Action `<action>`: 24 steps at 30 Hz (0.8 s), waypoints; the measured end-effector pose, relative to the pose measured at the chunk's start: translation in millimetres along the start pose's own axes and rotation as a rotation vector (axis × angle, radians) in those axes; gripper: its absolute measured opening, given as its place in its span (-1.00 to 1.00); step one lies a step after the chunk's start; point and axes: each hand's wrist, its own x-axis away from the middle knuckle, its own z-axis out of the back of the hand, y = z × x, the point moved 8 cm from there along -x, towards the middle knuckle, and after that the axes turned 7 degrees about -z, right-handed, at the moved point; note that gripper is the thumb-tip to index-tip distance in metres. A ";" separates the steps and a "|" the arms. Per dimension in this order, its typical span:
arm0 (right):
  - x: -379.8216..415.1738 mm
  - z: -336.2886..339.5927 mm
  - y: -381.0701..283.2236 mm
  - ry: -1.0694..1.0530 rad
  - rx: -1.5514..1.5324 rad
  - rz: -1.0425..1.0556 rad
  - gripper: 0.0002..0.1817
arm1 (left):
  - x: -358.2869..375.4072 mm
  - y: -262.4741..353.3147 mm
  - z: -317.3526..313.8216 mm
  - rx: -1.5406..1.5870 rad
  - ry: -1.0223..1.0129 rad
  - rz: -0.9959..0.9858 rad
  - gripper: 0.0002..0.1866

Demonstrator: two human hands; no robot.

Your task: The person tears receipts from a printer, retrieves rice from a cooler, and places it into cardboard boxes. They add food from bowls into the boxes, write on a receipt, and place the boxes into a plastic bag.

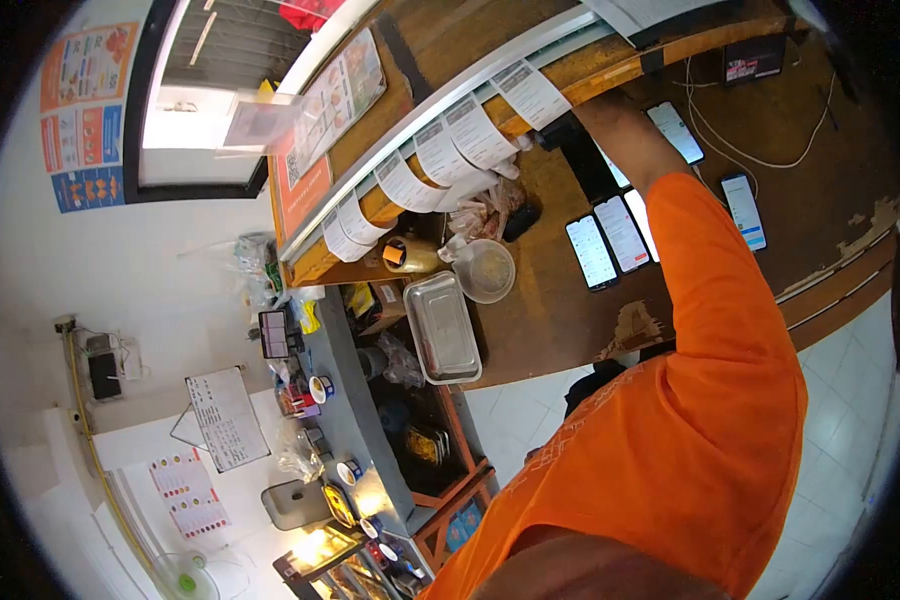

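Note:
My right arm, in an orange sleeve (pixel 720 280), reaches over the brown counter (pixel 540 330). Only the wrist end of my right hand (pixel 598 115) shows; the shelf and its paper slips (pixel 528 95) hide the fingers. Beside the forearm lies a flat black object (pixel 588 165). Several lit phones lie close by: one phone (pixel 591 252) next to another phone (pixel 622 234), a phone (pixel 675 132) beyond the arm, and a phone (pixel 742 212) to the right. The sleeve partly covers one more lit screen. My left hand is out of view.
A clear-lidded tray (pixel 442 328), a round plastic tub (pixel 484 271) and a tape roll (pixel 410 254) stand at the counter's left end. White cable (pixel 760 160) loops across the right side. A grey shelf unit (pixel 355 400) holds small tubs. A whiteboard (pixel 228 418) hangs behind.

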 end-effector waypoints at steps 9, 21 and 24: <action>-0.4 12.7 9.6 0.058 0.004 0.092 -0.34 | 29.6 -12.1 -35.5 0.006 -0.058 0.098 -0.68; -14.8 -2.0 56.0 0.134 -0.023 0.233 -0.35 | 60.4 -50.8 -69.0 0.026 -0.130 0.226 -0.67; 19.6 -88.3 129.0 -0.321 0.835 0.198 -0.56 | 85.0 -66.5 -76.1 0.065 -0.100 0.318 -0.66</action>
